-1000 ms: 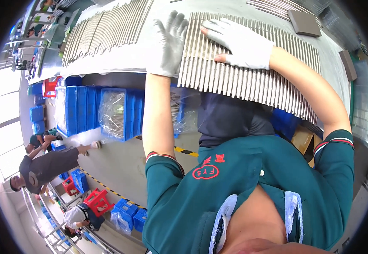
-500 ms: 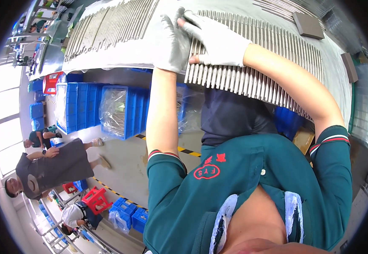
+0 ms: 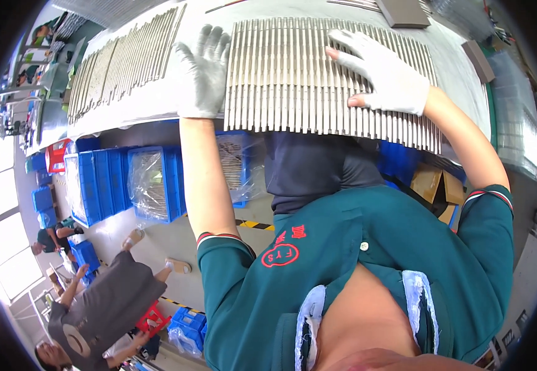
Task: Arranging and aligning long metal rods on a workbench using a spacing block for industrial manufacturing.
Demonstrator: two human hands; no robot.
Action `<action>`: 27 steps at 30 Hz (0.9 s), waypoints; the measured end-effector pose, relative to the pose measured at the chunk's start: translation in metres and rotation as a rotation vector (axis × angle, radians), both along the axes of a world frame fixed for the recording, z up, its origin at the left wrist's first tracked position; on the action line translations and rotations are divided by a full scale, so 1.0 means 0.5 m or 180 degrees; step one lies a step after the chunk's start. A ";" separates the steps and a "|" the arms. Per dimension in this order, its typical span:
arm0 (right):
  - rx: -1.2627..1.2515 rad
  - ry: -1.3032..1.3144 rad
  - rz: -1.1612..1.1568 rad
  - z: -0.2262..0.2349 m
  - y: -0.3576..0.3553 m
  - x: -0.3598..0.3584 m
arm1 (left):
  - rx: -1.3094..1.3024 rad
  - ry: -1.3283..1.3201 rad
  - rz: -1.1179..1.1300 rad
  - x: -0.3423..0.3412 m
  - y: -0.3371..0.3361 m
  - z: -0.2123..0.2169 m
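A wide row of thin metal rods (image 3: 293, 74) lies side by side on the white-covered table in front of me. My left hand (image 3: 203, 74), in a white glove greyed on the palm, stands on edge along the row's left end. Its fingers are stretched out and hold nothing. Over the right part of the row rests my right hand (image 3: 389, 71), in a white glove that leaves the thumb tip and a fingertip bare. Those fingers are spread across the rod tops, gripping none of them.
A second group of rods (image 3: 129, 65) lies to the left on the table. Dark grey blocks (image 3: 404, 12) sit at the far right. Blue crates (image 3: 98, 185) with plastic-wrapped rods stand below the table's left edge. A person in dark clothes (image 3: 108, 303) is on the floor at left.
My hands, close together at the row's left end before, are now apart. The right has moved right across the rods. The view has shifted, and the person at left has come nearer.
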State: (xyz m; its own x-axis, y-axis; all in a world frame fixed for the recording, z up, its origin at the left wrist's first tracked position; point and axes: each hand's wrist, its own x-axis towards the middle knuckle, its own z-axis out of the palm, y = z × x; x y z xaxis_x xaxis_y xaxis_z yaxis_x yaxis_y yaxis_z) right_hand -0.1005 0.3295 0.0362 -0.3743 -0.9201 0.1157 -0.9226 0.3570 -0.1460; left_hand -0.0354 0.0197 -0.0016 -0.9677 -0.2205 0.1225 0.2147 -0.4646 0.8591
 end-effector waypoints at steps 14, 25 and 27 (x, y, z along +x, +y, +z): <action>0.0225 -0.0137 -0.1172 0.039 0.215 0.036 | 0.0160 -0.0063 0.0039 0.000 -0.015 0.002; -0.0107 -0.0021 -0.1343 0.027 0.247 0.013 | 0.0448 -0.0078 -0.0103 -0.002 -0.030 -0.004; -0.0239 -0.0052 -0.1370 0.030 0.251 0.002 | 0.0403 -0.0083 -0.0042 0.001 -0.029 -0.004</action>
